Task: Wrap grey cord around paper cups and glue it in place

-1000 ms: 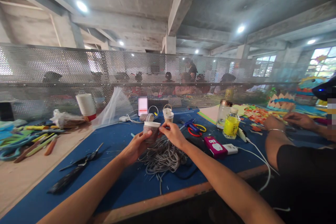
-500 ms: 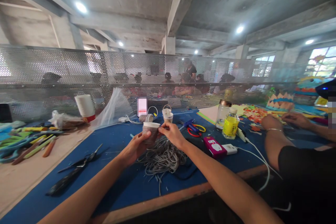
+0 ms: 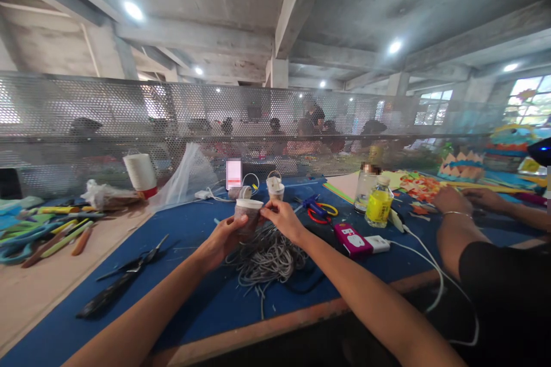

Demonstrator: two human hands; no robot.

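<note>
My left hand (image 3: 226,236) is wrapped round a white paper cup (image 3: 249,205) whose side is covered in greyish cord, rim upward. The fingertips of my right hand (image 3: 279,219) are pinched together against the cup's right side; what lies between them is too small to make out. Under both hands spreads a tangled heap of grey cord (image 3: 271,261). Just behind, a small cup with a handle (image 3: 275,186) stands upright, and another cord-wrapped cup with a handle (image 3: 240,192) lies on its side to its left.
Black-handled scissors (image 3: 124,275) lie at left, near a stack of paper cups (image 3: 140,173). On the right are a blue glue gun (image 3: 313,204), a magenta box (image 3: 353,239), a yellow-labelled bottle (image 3: 379,204) and white cable. A co-worker's hands (image 3: 450,200) work among paper scraps.
My hands and the cup stay nearly in place. The view has shifted very slightly, and the co-worker's arm at the right has moved a little.
</note>
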